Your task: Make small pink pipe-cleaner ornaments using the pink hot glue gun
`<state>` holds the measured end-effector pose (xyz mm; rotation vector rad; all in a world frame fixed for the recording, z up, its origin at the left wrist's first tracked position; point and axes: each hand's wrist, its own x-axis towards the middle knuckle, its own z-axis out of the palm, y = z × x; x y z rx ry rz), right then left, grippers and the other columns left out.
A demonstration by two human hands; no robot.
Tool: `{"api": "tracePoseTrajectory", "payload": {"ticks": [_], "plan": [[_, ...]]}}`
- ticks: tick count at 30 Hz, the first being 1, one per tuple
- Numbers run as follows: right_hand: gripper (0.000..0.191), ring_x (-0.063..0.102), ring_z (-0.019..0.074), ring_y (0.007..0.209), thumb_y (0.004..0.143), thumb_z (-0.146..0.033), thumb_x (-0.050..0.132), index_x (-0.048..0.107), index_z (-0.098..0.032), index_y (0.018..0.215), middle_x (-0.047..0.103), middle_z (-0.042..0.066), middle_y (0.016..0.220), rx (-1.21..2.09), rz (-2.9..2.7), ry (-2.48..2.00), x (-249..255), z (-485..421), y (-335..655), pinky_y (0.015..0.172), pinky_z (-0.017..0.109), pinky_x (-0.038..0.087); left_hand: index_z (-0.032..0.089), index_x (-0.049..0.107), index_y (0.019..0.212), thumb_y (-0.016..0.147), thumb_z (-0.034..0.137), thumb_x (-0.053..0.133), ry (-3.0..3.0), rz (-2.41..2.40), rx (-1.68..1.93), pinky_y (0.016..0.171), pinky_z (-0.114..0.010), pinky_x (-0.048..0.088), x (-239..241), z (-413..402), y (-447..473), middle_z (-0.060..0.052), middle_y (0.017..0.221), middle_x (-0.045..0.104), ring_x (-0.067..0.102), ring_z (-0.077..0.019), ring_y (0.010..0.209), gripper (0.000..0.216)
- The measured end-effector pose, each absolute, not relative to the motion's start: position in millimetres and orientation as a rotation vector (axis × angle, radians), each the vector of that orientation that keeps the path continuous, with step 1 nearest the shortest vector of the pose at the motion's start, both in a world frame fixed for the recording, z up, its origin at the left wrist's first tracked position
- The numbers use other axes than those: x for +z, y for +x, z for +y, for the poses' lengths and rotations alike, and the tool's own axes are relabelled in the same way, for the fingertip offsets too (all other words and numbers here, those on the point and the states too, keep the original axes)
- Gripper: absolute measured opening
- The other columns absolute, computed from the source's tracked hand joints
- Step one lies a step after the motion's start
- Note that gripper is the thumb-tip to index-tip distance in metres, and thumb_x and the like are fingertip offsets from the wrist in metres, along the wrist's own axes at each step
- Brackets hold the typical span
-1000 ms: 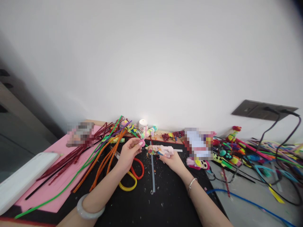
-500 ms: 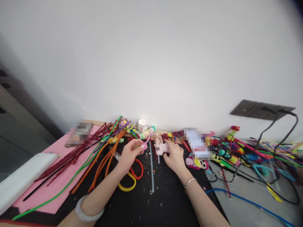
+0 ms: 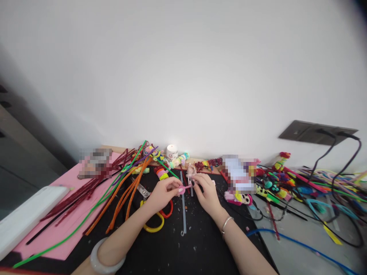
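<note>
Between both hands, in front of the wall, a short pink pipe cleaner (image 3: 188,186) is stretched, with a rolled-up coil at its left end. My left hand (image 3: 163,193) is closed around the coil, pinching it between thumb and fingers. My right hand (image 3: 207,193) pinches the loose end. Behind the right hand lies a pale pink glue gun (image 3: 189,180), mostly hidden by the fingers. A translucent glue stick (image 3: 184,214) lies on the black mat under the hands. Scissors (image 3: 153,230) with yellow and red handles rest beside my left wrist, partly covered by it.
Dark red, orange and green pipe cleaners (image 3: 94,206) spread over pink sheets at left, near a white box (image 3: 31,217). Colourful pipe cleaner figures (image 3: 239,198) and tangled stems lie at right. Black cables (image 3: 332,183) hang from a wall socket (image 3: 318,133). A white roll (image 3: 172,152) stands at the back.
My right hand has left the glue gun and now grips the free end of the pink pipe cleaner. My left hand has moved slightly right and down, and the strand is now drawn level.
</note>
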<state>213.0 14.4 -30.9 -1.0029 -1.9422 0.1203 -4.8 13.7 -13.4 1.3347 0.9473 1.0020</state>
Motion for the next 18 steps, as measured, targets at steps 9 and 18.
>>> {"api": "tracePoseTrajectory", "payload": {"ticks": [9,18], "plan": [[0.022,0.073,0.0221,0.089,0.103,-0.013,0.053,0.073,-0.022,0.103,0.076,0.008,0.095,0.161,-1.961,-1.012,-28.2,16.1,211.9,0.082,0.034,0.061,0.019,0.075,0.084,0.069,0.036,0.089,1.234,1.007,1.111,0.072,-0.034,0.059,-11.1,16.7,-7.0,-0.003,0.076,0.076,0.072,-0.0201,0.071,0.027],[0.027,0.073,0.0209,0.083,0.107,-0.018,0.050,0.076,-0.023,0.102,0.075,0.007,0.090,0.218,-2.005,-1.004,-26.4,14.8,209.9,0.077,0.031,0.061,0.018,0.076,0.084,0.065,0.035,0.093,1.134,1.031,1.193,0.076,-0.036,0.063,-5.8,16.4,-7.4,-0.004,0.077,0.078,0.075,-0.0212,0.073,0.031]]}}
